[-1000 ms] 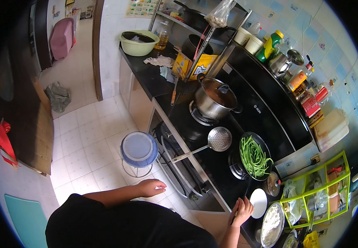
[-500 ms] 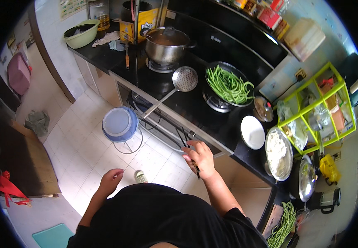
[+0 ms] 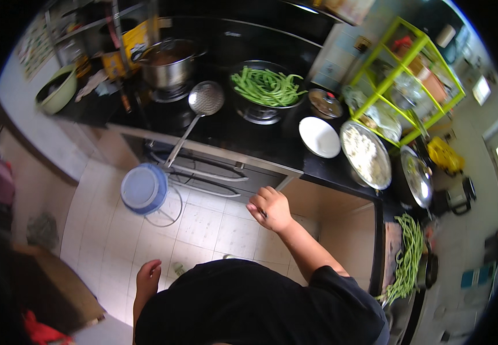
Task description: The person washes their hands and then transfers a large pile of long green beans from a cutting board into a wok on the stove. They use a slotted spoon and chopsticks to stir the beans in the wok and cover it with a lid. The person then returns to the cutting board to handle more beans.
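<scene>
My right hand [image 3: 271,209] is out over the floor in front of the counter, closed around dark chopsticks [image 3: 263,214]; only a short bit of them shows at the fingers. My left hand [image 3: 148,277] hangs low beside my body, fingers loosely curled, with nothing seen in it. Green long beans [image 3: 267,86] fill a dark wok on the right burner. A perforated skimmer [image 3: 206,99] lies on the stove, its handle jutting past the counter edge. Left of it stands a lidded steel pot [image 3: 168,69]. To the wok's right are a white bowl [image 3: 320,137] and a metal basin of white food [image 3: 366,155].
A blue basin [image 3: 144,188] rests on a wire stand on the floor. More long beans [image 3: 405,256] lie on the right-hand counter near a steel lid [image 3: 416,177]. A green rack [image 3: 407,75] holds bags and jars. A pale green basin [image 3: 58,89] sits at the far left.
The view has swung to the right, showing more of the right-hand counter. My right hand has turned, so the chopsticks are mostly hidden. The left hand stays low by my side.
</scene>
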`<state>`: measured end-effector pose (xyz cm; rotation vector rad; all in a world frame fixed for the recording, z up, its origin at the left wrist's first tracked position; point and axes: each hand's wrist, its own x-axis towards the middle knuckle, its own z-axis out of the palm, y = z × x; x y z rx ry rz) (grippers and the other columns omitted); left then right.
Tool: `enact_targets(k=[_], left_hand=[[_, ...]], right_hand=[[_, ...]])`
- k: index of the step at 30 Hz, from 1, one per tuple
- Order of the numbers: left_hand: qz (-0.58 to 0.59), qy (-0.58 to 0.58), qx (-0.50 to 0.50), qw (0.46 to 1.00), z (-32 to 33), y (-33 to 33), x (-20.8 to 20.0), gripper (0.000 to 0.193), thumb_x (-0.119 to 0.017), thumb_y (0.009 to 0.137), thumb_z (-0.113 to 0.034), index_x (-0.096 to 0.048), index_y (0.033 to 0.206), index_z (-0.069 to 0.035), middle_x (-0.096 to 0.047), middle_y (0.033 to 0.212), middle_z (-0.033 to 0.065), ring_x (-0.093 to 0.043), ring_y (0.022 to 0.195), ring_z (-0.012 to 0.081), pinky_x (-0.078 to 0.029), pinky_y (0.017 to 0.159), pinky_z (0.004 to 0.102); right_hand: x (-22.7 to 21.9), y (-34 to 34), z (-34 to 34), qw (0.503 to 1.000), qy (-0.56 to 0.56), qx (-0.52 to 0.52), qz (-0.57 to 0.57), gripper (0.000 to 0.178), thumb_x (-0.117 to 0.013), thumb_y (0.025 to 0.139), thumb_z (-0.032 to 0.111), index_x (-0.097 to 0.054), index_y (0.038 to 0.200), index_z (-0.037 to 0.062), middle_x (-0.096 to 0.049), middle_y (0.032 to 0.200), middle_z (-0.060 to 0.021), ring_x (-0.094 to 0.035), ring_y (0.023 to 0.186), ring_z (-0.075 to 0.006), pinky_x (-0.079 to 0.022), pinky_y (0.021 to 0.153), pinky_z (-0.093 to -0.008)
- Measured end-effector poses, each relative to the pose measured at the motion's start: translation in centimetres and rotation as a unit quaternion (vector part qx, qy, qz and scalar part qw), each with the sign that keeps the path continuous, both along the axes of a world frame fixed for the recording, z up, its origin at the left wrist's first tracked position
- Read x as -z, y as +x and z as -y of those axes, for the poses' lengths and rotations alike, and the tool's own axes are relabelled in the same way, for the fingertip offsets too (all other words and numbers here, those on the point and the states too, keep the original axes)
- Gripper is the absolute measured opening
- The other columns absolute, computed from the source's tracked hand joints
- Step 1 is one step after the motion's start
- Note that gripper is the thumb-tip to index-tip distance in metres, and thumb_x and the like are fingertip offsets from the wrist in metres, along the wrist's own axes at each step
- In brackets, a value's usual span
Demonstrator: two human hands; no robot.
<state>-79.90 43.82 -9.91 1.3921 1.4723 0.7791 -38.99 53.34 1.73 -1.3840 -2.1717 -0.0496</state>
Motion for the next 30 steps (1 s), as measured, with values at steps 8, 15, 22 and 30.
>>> enact_targets(k=[8, 15, 22, 30], left_hand=[[0.081, -0.024, 0.011, 0.996, -5.0, -7.2, -0.8, 0.024, -0.052, 0.089, -0.009, -0.056, 0.109, 0.002, -0.061, 0.102, 0.0092, -0.057, 0.094, 0.0152, -0.044, 0.084, 0.0265], [0.138, -0.063, 0.085, 0.985, -10.0, -8.9, -0.3, 0.030, -0.047, 0.090, -0.004, -0.047, 0.119, 0.004, -0.058, 0.111, 0.0138, -0.055, 0.104, 0.0195, -0.041, 0.094, 0.0305], [0.146, -0.070, 0.130, 0.978, -17.1, -3.6, -2.0, 0.031, -0.047, 0.090, -0.002, -0.046, 0.121, 0.003, -0.057, 0.111, 0.0136, -0.054, 0.105, 0.0189, -0.041, 0.093, 0.0295], [0.160, -0.075, 0.174, 0.969, -24.1, 7.4, -2.5, 0.028, -0.049, 0.091, -0.004, -0.049, 0.118, 0.003, -0.059, 0.109, 0.0107, -0.056, 0.103, 0.0160, -0.042, 0.091, 0.0267]], right_hand=[[-0.7, -7.6, -2.6, 0.986, 0.046, 0.059, -0.148, 0.017, -0.060, 0.082, 0.025, -0.058, 0.080, 0.0079, -0.058, 0.065, -0.0085, -0.059, 0.060, -0.0285, -0.046, 0.054, -0.0364], [-2.0, -11.2, -4.8, 0.969, 0.061, 0.102, -0.219, 0.014, -0.065, 0.081, 0.017, -0.062, 0.088, 0.0049, -0.062, 0.077, -0.0121, -0.060, 0.071, -0.0295, -0.048, 0.062, -0.0352], [-1.1, -5.0, -7.2, 0.956, 0.105, 0.184, -0.205, 0.011, -0.065, 0.079, 0.011, -0.063, 0.088, 0.0044, -0.063, 0.086, -0.0124, -0.061, 0.079, -0.0294, -0.049, 0.068, -0.0348], [-3.0, 8.2, -16.3, 0.929, 0.199, 0.228, -0.215, 0.008, -0.064, 0.078, 0.005, -0.063, 0.085, 0.0031, -0.064, 0.083, -0.0120, -0.061, 0.076, -0.0284, -0.049, 0.068, -0.0332]])
